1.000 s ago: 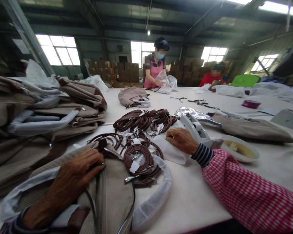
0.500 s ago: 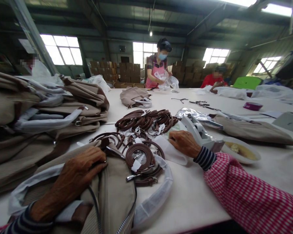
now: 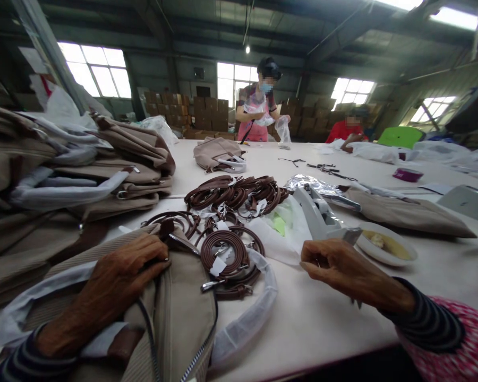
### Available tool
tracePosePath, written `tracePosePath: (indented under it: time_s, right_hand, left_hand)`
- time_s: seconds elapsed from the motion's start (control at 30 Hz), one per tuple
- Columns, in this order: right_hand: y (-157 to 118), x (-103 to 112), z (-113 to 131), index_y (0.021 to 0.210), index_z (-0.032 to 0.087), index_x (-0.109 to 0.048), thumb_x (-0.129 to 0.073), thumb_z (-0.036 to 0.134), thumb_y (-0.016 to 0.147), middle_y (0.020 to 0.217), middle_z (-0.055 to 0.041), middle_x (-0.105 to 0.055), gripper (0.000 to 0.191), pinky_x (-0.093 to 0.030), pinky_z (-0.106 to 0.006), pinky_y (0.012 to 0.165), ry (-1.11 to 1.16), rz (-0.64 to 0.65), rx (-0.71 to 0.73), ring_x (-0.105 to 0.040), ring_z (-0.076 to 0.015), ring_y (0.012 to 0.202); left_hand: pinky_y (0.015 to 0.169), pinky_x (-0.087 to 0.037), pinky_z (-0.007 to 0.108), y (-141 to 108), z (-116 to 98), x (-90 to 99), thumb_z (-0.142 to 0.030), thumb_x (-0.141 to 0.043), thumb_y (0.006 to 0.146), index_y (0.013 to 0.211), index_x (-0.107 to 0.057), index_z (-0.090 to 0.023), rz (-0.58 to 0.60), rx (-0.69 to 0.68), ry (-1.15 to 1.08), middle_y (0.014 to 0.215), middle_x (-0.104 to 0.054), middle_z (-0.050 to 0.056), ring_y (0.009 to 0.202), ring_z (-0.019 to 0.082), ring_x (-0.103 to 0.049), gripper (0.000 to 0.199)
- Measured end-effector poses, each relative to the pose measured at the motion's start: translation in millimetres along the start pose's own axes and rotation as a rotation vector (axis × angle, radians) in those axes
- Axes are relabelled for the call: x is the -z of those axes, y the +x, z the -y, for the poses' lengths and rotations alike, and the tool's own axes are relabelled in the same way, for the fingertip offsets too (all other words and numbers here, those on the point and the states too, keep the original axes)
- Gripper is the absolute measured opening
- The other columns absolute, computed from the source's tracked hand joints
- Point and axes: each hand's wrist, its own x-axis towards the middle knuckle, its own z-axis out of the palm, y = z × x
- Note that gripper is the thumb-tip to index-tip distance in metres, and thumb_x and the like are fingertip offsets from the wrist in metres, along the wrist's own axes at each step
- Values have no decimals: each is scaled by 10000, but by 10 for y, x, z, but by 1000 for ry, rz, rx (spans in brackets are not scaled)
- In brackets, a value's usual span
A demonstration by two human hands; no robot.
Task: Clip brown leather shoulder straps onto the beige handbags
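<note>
My left hand (image 3: 123,286) lies on a beige handbag (image 3: 183,297), its fingers curled over the bag's top edge beside the open zip. White wrap covers the bag's handle (image 3: 250,318), which curves out onto the table. My right hand (image 3: 334,265) is raised over the table, thumb and fingers pinched together. Whatever is between those fingers is hidden; small dark metal tips show beneath the hand. Coiled brown straps (image 3: 225,252) with metal clasps and white tags lie between my hands. Behind my right hand are a grey-white device (image 3: 313,209) and a white sheet (image 3: 271,233).
More beige bags (image 3: 115,175) are piled at the left. A white dish (image 3: 386,246) with yellowish contents and a flat beige bag (image 3: 414,209) lie at the right. A purple tape roll (image 3: 407,175) is farther back. Across the table a person (image 3: 258,106) handles clear plastic.
My right hand has moved right and toward me, away from the white sheet, uncovering a green patch there. My left hand stays on the bag. The person opposite has lifted the plastic.
</note>
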Motion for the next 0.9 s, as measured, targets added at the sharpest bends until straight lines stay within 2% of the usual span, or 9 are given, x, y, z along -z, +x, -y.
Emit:
tracePosePath:
  time_s: [0.07, 0.17, 0.23, 0.33, 0.43, 0.53, 0.7, 0.8, 0.9]
  right_hand:
    - [97, 75, -7, 759, 187, -673, -607, 356, 931, 672, 14, -572, 250, -337, -268, 564, 128, 40, 10, -483, -129, 625]
    - [414, 141, -58, 805, 172, -686, -598, 465, 951, 708, -5, -607, 339, -336, -267, 549, 241, -77, 25, -470, -122, 606]
    - [672, 104, -117, 834, 167, -676, -612, 441, 932, 729, -23, -648, 297, -347, -267, 549, 229, -132, 42, -490, -123, 595]
    - [987, -68, -222, 897, 182, -618, -689, 362, 831, 677, -10, -658, 205, -374, -264, 548, 229, -78, 33, -538, -142, 582]
    - [1111, -243, -299, 924, 207, -541, -697, 299, 737, 593, 48, -595, 261, -353, -250, 505, 355, -44, -26, -491, -128, 510]
    - [1047, -254, -300, 958, 206, -524, -718, 303, 702, 577, 68, -577, 336, -305, -235, 472, 502, -61, -88, -433, -105, 480]
    - [715, 6, -180, 1112, 172, -585, -833, 421, 715, 692, -6, -670, 530, -212, -224, 463, 715, 57, -246, -379, -74, 491]
    - [518, 100, -147, 1229, 169, -629, -879, 456, 706, 729, -26, -674, 647, -212, -225, 455, 789, 109, -310, -399, -77, 501]
    - [402, 84, -110, 1106, 162, -712, -879, 477, 737, 743, -40, -682, 513, -242, -220, 443, 732, 175, -275, -442, -74, 498]
  left_hand:
    - [816, -466, 336, 4, -9, 11, -450, -563, 996, 889, -660, -246, 10, 10, -1, 968, -695, 17, 916, 237, -633, 251]
    - [802, -462, 336, 16, -23, 23, -438, -564, 993, 870, -658, -242, 19, 11, -7, 943, -691, 17, 902, 235, -627, 250]
    - [804, -460, 338, 28, -35, 27, -433, -575, 985, 856, -655, -236, 19, 10, -14, 927, -689, 18, 894, 233, -626, 248]
    - [818, -458, 345, 41, -65, 32, -414, -575, 981, 855, -654, -227, 19, 22, -18, 922, -689, 21, 889, 231, -623, 239]
    - [814, -451, 353, 47, -113, 50, -384, -550, 988, 857, -646, -219, 15, 36, 8, 918, -689, 24, 889, 231, -618, 232]
    - [804, -447, 355, 59, -161, 80, -355, -524, 993, 858, -642, -212, 37, 46, 33, 909, -687, 29, 883, 229, -617, 229]
    - [789, -440, 353, 73, -192, 105, -342, -520, 1008, 856, -649, -206, 46, 34, 35, 897, -682, 29, 866, 222, -618, 242]
    - [806, -432, 352, 71, -198, 104, -322, -513, 1021, 871, -651, -200, 53, 28, 39, 918, -681, 29, 886, 218, -613, 237]
    - [793, -417, 349, 76, -220, 113, -294, -528, 1015, 865, -642, -192, 54, 32, 62, 897, -667, 28, 875, 215, -599, 215]
